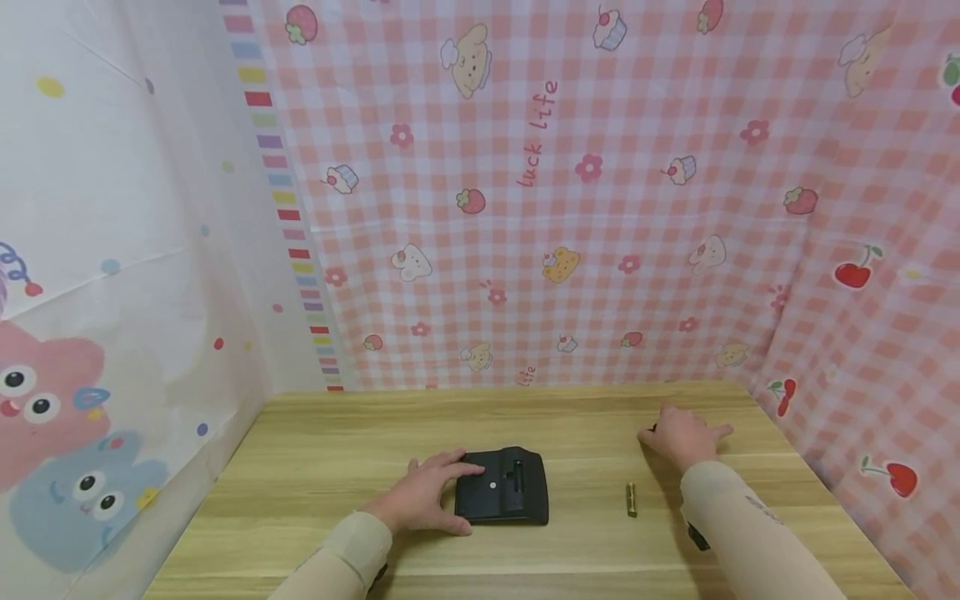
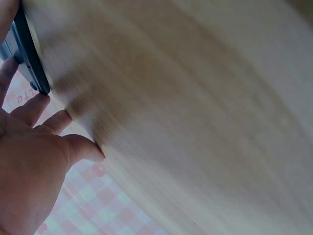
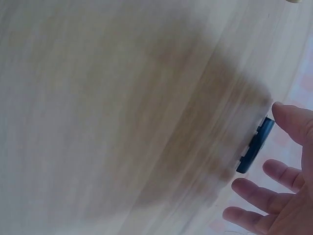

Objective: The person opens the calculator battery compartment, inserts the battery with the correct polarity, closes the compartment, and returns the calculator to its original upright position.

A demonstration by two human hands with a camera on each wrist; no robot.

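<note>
A black device (image 1: 480, 502) lies with its battery compartment facing up. My left hand (image 1: 426, 497) rests at its left side, fingers spread over the edge and thumb near the front corner; the left wrist view shows fingers against the device (image 2: 30, 55). Farther back on the right, my right hand (image 1: 684, 438) is over a small black cover (image 3: 255, 147), mostly hidden in the head view. Its thumb is by one end and its parted fingers by the other; no firm grip shows. A gold-coloured battery (image 1: 632, 500) lies between the device and my right forearm.
The wooden table (image 1: 360, 425) has a white patterned sheet at its left and pink checked cloth behind and at its right. A dark strap piece shows under each wrist.
</note>
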